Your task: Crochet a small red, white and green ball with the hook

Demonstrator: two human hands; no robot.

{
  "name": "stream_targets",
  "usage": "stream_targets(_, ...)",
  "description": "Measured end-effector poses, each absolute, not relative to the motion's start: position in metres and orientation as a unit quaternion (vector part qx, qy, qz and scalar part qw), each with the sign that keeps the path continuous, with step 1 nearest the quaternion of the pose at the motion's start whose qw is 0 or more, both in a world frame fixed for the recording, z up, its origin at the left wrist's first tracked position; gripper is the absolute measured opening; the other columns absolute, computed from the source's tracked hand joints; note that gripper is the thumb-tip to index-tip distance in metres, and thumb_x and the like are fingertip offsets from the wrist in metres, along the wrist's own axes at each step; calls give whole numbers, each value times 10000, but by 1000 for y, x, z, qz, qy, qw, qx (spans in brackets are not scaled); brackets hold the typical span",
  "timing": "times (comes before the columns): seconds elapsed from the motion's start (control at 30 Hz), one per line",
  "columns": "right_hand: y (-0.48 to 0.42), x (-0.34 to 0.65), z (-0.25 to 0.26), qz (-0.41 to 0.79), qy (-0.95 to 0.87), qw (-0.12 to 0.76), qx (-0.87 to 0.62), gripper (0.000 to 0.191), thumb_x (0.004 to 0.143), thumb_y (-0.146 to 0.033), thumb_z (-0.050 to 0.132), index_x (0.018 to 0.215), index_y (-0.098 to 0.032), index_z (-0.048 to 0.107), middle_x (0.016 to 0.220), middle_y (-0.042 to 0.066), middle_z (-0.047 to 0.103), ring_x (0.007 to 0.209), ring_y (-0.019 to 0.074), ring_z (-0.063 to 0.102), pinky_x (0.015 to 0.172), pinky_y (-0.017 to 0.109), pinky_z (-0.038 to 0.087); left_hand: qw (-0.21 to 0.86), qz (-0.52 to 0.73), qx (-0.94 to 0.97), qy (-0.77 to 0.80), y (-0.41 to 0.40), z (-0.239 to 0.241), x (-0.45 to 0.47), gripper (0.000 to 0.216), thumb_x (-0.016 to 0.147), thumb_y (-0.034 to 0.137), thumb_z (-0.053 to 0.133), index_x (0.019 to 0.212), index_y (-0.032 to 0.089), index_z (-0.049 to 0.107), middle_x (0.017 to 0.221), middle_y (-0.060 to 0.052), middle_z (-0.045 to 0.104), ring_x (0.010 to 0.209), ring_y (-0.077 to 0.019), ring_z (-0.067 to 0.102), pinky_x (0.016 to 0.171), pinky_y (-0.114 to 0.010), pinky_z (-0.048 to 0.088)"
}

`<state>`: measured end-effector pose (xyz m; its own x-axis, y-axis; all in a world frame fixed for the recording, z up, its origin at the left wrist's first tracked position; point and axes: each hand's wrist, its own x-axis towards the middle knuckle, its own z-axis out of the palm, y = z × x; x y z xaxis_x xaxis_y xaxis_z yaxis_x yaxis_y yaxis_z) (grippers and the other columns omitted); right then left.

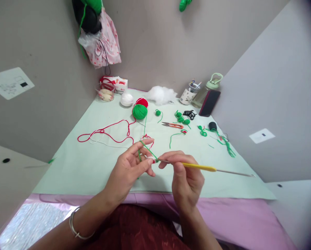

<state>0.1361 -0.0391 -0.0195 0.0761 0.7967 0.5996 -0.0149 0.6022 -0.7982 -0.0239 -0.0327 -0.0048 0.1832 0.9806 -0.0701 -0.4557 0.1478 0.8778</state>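
Note:
My left hand (133, 165) pinches a small crochet piece (152, 159) in white, red and green between thumb and fingers. Green yarn (149, 149) passes over its raised index finger and runs back to the green yarn ball (139, 111). In my right hand (183, 173) is a crochet hook (199, 167) with a yellow handle, gripped like a pen. Its near tip meets the crochet piece, while the other metal end points right. My fingers partly cover the piece, so its shape is hard to make out.
Behind my hands lie red and white yarn strands (105, 132), orange thread snips (173, 125) and small green crocheted pieces (180, 118). Farther back stand a white yarn ball (126, 99), stuffing (161, 95), a pen cup (189, 94), a bottle (198, 100) and a phone (209, 103). Walls enclose the table.

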Motion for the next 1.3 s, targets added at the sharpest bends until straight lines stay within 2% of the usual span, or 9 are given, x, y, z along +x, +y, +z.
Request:
stream_targets(0.4,-40,138,-25,148,-714,611,-309,244,1066,-135,537,1144,-262,731,925,39,769,945,200,748,782,343,619,617,536,417,397,-36,-3,-24,402,881,250,827,1271,237,731,848,54,630,650,-83,678,699,-230,615)
stream_targets(0.63,-41,140,-41,-39,-783,519,-341,440,949,-75,710,1329,-296,736,1170,85,754,998,216,757,776,326,648,709,530,318,338,-34,1,-22,667,763,219,931,1375,194,668,762,62,643,558,-56,573,554,-175,541)
stream_targets(0.7,-41,139,-38,4,-760,554,-341,406,965,-65,674,1297,-287,753,1141,85,767,989,218,757,781,338,644,760,497,272,318,-30,1,-25,652,793,250,914,1387,159,661,714,69,616,486,-26,476,483,-153,478)
stream_targets(0.8,-40,138,-27,172,-662,635,-359,293,1025,-98,586,1156,-274,779,963,42,772,801,174,719,722,331,614,776,491,242,314,-26,2,-29,536,798,206,902,1297,136,719,721,66,604,464,8,388,463,-127,438)
stream_targets(0.93,-34,135,-18,326,-590,658,-336,218,1052,-189,585,1017,-261,787,902,23,751,677,136,659,640,299,572,744,517,281,316,-27,1,-25,473,777,215,918,1224,184,767,798,58,621,467,2,445,462,-151,469)
stream_targets(1.03,-34,132,-20,287,-631,630,-349,216,1031,-151,615,1043,-264,798,979,45,789,794,162,708,703,310,601,715,534,312,326,-31,-2,-19,451,796,237,911,1226,208,778,819,56,619,508,-25,532,515,-183,533)
stream_targets(1.13,-38,130,-26,142,-687,609,-369,295,1002,-83,629,1146,-280,794,1011,60,795,872,189,738,729,328,623,696,554,310,335,-33,-5,-16,517,774,236,932,1263,221,767,839,53,645,528,-37,560,534,-193,548)
stream_targets(1.23,-41,133,-28,23,-725,582,-367,349,973,-69,663,1211,-292,789,1096,87,794,928,213,745,745,356,629,747,520,270,313,-29,-7,-18,517,784,260,932,1269,182,770,687,72,586,478,-26,487,494,-170,503)
stream_targets(1.3,-39,136,-26,67,-700,604,-376,316,985,-78,649,1174,-286,795,1025,72,795,877,202,732,724,350,612,781,496,232,300,-25,-6,-21,442,813,246,912,1229,155,793,607,93,505,460,-8,406,472,-136,456)
